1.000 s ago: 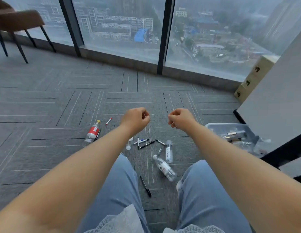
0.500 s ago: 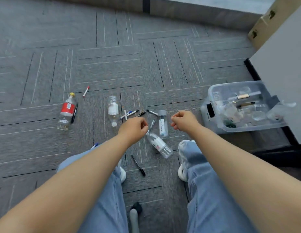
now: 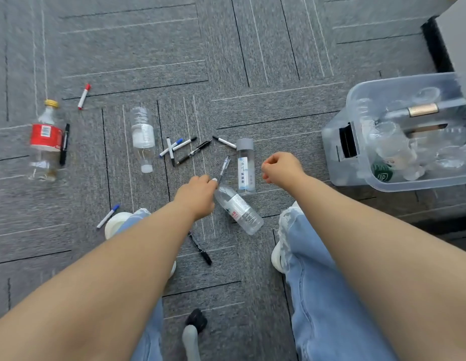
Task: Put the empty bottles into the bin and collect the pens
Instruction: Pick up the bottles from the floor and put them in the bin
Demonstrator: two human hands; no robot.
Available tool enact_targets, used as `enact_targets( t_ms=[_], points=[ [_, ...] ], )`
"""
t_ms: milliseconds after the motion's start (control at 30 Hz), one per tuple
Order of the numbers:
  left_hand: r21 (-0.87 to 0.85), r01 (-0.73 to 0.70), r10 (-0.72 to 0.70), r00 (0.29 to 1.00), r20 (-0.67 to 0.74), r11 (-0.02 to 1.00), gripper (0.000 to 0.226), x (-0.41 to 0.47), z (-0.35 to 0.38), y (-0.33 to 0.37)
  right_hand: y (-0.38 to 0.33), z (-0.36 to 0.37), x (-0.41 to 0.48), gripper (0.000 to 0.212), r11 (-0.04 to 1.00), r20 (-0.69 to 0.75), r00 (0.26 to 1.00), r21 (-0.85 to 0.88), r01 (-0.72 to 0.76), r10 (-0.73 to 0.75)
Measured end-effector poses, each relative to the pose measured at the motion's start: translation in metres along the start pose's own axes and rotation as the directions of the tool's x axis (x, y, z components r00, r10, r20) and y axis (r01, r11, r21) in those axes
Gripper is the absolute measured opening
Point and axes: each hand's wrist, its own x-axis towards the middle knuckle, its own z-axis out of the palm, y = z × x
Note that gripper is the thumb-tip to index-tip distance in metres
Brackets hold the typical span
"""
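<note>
Step in hand, by my reading: first pickup, nothing yet lifted. The left hand (image 3: 198, 195) is curled into a loose fist just above the neck end of a clear bottle (image 3: 238, 208) lying on the floor (image 3: 252, 48) between the feet; its fingertips sit at the lower end of a clear pen (image 3: 223, 169), but whether they pinch the pen or only overlap it, I cannot tell. The right hand (image 3: 280, 169) is also curled closed, holding nothing visible, hovering right of a grey-capped bottle (image 3: 245, 166) that lies just beside the clear pen. The bin (image 3: 357, 162), a clear plastic tub, stands well to the right and already holds several bottles. Still on the floor: a red-label bottle (image 3: 45, 142) with a yellow cap at far left, a black pen (image 3: 64, 144) touching its side; a white-label bottle (image 3: 143, 138) left of centre; a cluster of markers and pens (image 3: 181, 149) beside it; a red-capped marker (image 3: 84, 96) far left; a blue-capped marker (image 3: 108, 216) by the left shoe; another black pen (image 3: 200, 248) between the legs. All bottles look empty or nearly so, light and prone to roll. Next move likely calls for opening a hand and closing it round a bottle body, then carrying it right to the bin.
</note>
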Motion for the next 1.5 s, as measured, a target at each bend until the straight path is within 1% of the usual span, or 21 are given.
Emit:
enact_targets(
  t_ms=[67,133,267,367,500,567,667,800,900,967,1033,1067,1133,1200,1233,1300,1333,1400,1433,1467,1500],
  points=[
    [0.093,-0.030,0.029,0.999,0.016,0.995,0.040,0.012,0.016,-0.002,0.005,0.003,0.014,0.011,1.000,-0.004,1.000,-0.022,-0.006,0.006],
    [0.159,-0.080,0.077,0.997,0.025,0.984,0.044,0.026,0.031,-0.003,0.011,0.008,0.026,0.013,0.999,-0.003,1.000,-0.040,0.003,-0.003],
    [0.248,-0.227,0.228,0.973,0.023,0.942,0.059,0.056,0.049,0.009,0.022,0.021,0.047,0.013,0.999,0.012,1.000,-0.054,0.011,-0.010],
    [0.324,-0.307,0.300,0.951,0.072,0.895,0.065,0.074,0.061,0.024,0.024,0.028,0.061,0.011,0.998,-0.006,1.000,-0.060,0.029,-0.029],
    [0.401,-0.376,0.314,0.925,0.212,0.836,0.072,0.088,0.081,0.034,0.026,0.034,0.075,0.012,0.997,-0.037,0.997,-0.050,0.062,-0.063],
    [0.421,-0.387,0.310,0.920,0.241,0.820,0.073,0.093,0.087,0.033,0.029,0.036,0.078,0.013,0.996,-0.042,0.996,-0.046,0.074,-0.076],
    [0.450,-0.382,0.298,0.922,0.248,0.807,0.073,0.100,0.094,0.031,0.031,0.038,0.081,0.015,0.995,-0.049,0.995,-0.037,0.090,-0.091],
    [0.526,-0.375,0.282,0.926,0.250,0.764,0.073,0.101,0.106,0.024,0.032,0.037,0.081,0.017,0.995,-0.057,0.994,-0.033,0.096,-0.098],
    [0.521,-0.394,0.332,0.919,0.212,0.757,0.062,0.101,0.111,0.020,0.032,0.037,0.080,0.016,0.993,-0.054,0.992,-0.037,0.110,-0.112],
    [0.445,-0.411,0.392,0.909,0.138,0.796,0.056,0.099,0.105,0.018,0.030,0.034,0.081,0.016,0.993,-0.077,0.990,-0.025,0.113,-0.115],
    [0.318,-0.417,0.433,0.901,0.023,0.851,0.060,0.098,0.091,0.015,0.028,0.029,0.083,0.016,0.995,-0.126,0.987,0.012,0.103,-0.100],
    [0.238,-0.407,0.426,0.904,-0.033,0.882,0.065,0.098,0.082,0.012,0.028,0.025,0.084,0.016,0.995,-0.155,0.984,0.041,0.091,-0.084],
    [0.042,-0.333,0.336,0.936,-0.104,0.942,0.075,0.096,0.063,0.004,0.029,0.020,0.085,0.017,0.991,-0.229,0.972,0.108,0.073,-0.047],
    [-0.152,-0.199,0.173,0.971,-0.167,0.968,0.078,0.093,0.045,-0.006,0.031,0.018,0.086,0.016,0.984,-0.311,0.950,0.160,0.078,-0.024],
    [-0.234,-0.137,0.085,0.972,-0.219,0.963,0.077,0.093,0.035,-0.011,0.031,0.018,0.088,0.015,0.980,-0.344,0.939,0.179,0.085,-0.019],
    [-0.427,-0.039,-0.114,0.938,-0.328,0.903,0.073,0.099,0.023,-0.021,0.034,0.021,0.092,0.015,0.986,-0.362,0.932,0.153,0.065,-0.005],
    [-0.547,-0.017,-0.222,0.903,-0.368,0.837,0.071,0.103,0.016,-0.027,0.035,0.025,0.095,0.015,0.994,-0.346,0.938,0.106,0.040,-0.001],
    [-0.749,-0.044,-0.385,0.837,-0.389,0.662,0.068,0.112,0.004,-0.036,0.037,0.038,0.102,0.018,1.000,-0.254,0.967,0.010,-0.027,0.029],
    [-0.802,-0.059,-0.427,0.822,-0.377,0.595,0.067,0.116,-0.001,-0.039,0.038,0.047,0.106,0.022,0.998,-0.187,0.981,-0.029,-0.058,0.052],
    [-0.830,-0.064,-0.448,0.818,-0.361,0.554,0.067,0.119,-0.005,-0.041,0.039,0.057,0.110,0.028,0.994,-0.120,0.990,-0.064,-0.084,0.076],
    [-0.843,-0.063,-0.458,0.817,-0.351,0.534,0.069,0.121,-0.008,-0.044,0.040,0.067,0.115,0.038,0.989,-0.066,0.993,-0.102,-0.109,0.102]
  ],
)
